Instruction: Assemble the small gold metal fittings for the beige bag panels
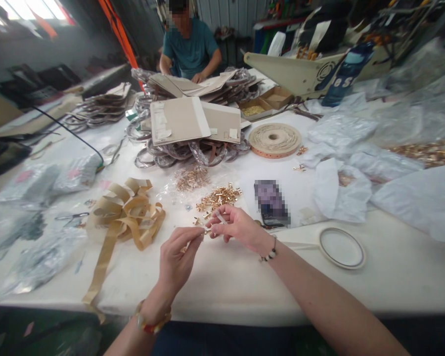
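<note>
Gold-coloured metal clips (218,197) lay in a loose heap on the white counter (222,282), just beyond the person's two hands. The left hand (178,259) was closed in a pinch, thumb and forefinger pressed on a small clip piece (203,229) at the spot where both hands met. The right hand (234,228) was also closed in a pinch, its fingertips (214,222) holding a short pale strip (219,215) right beside that piece; whether the strip and the piece touched could not be told. Both wrists wore beaded bracelets.

Left of the hands, a tangle of tan ribbon (128,212) sat on the counter, one end trailing over the near edge. A second, paler heap of small metal parts (191,178) lay behind the gold clips on clear plastic. A dark phone (271,202) rested just right of the clips, and a roll of tape (341,247) lay flat near the right forearm. Farther back stood a flat coil of perforated tan strap (275,139) and a stack of cardboard sheets (193,121) over bundled rings. At the far end, another person in a teal shirt (191,47) sat with hands on more cardboard.
</note>
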Available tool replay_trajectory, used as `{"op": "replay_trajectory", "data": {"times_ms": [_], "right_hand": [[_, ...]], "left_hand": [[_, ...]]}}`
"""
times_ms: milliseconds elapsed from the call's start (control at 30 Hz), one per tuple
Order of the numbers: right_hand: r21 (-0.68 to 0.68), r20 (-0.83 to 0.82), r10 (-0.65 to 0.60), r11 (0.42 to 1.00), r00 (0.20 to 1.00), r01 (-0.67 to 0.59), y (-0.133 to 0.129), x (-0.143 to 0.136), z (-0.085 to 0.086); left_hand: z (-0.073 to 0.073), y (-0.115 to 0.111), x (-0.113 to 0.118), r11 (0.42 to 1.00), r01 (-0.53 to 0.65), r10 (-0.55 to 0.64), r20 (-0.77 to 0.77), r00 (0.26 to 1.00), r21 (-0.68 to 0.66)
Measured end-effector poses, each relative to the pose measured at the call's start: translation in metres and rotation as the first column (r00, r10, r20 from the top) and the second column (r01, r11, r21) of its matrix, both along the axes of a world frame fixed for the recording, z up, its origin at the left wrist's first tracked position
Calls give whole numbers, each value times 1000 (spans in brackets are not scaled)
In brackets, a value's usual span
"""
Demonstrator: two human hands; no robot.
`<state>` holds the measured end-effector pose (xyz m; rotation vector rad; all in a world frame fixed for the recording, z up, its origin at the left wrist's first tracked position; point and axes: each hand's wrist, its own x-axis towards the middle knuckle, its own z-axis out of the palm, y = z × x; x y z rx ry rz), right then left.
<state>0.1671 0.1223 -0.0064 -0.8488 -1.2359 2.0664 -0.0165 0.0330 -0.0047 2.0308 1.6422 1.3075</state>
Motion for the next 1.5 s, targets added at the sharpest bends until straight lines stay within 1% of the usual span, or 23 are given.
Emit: {"op": "replay_trajectory", "data": {"times_ms": [233, 367, 500, 600, 767, 900, 1133, 1367, 1500], "right_hand": [[-52, -15, 17, 998, 1000, -18, -2, 0, 5], [-102, -39, 12, 995, 999, -16, -1, 1, 8], [-116, -40, 6, 993, 999, -11, -1, 1, 10], [-103, -13, 4, 995, 1000, -5, 0, 1, 8], [-79, 23, 1, 997, 1000, 1, 0, 0, 5], [-55, 26, -3, 998, 1000, 5, -1, 0, 6], [-31, 21, 12, 999, 1000, -11, -1, 0, 6], [31, 33, 26, 999, 999, -27, -2, -1, 0], [55, 68, 53, 997, 996, -57, -3, -2, -2]], "left_hand": [[-2, 1, 2, 999, -45, 45, 32, 998, -20], [-2, 3, 2, 998, -69, 69, 29, 997, -7], [-3, 4, 1, 996, -91, 91, 28, 996, 5], [-4, 4, 1, 994, -104, 104, 12, 995, 19], [-6, 2, 3, 990, -128, 131, -57, 990, 55], [-7, 3, 4, 992, -113, 118, -85, 989, 63], [-6, 6, 7, 994, -107, 110, -87, 990, 38], [-4, 3, 10, 993, -107, 101, -116, 988, -47], [-4, 2, 10, 997, -58, 50, -141, 989, -57]]}}
